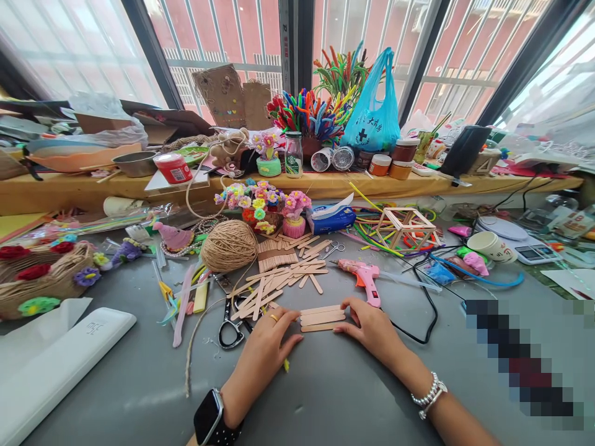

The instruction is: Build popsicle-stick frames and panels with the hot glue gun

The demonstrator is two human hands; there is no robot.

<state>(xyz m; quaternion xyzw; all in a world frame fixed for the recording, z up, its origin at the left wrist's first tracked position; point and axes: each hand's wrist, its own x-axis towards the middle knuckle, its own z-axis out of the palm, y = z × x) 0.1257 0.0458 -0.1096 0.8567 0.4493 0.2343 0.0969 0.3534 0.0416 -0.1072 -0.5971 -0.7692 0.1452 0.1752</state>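
In the head view, a short row of wooden sticks (pixel 322 318) lay flat on the grey table (pixel 320 396) between the person's two hands, the sticks side by side and running crosswise. The left hand (pixel 269 337) was at the row's left end, its thumb and forefinger parted, the tips close to the stick ends. The right hand (pixel 370 329) was at the other end, thumb and forefinger also spread, the forefinger by the upper corner and the thumb by the lower; whether either pair was squeezing the wood, I could not tell. A watch (pixel 209 416) circled the left wrist and a silver bracelet (pixel 430 394) the right. Just beyond the hands lay a loose heap of sticks (pixel 283 280), with a banded bundle (pixel 277 255) behind it and a ball of twine (pixel 229 246) to its left. Black-handled scissors (pixel 228 313) lay near the left hand, and a pink glue gun (pixel 366 277) lay beyond the right.
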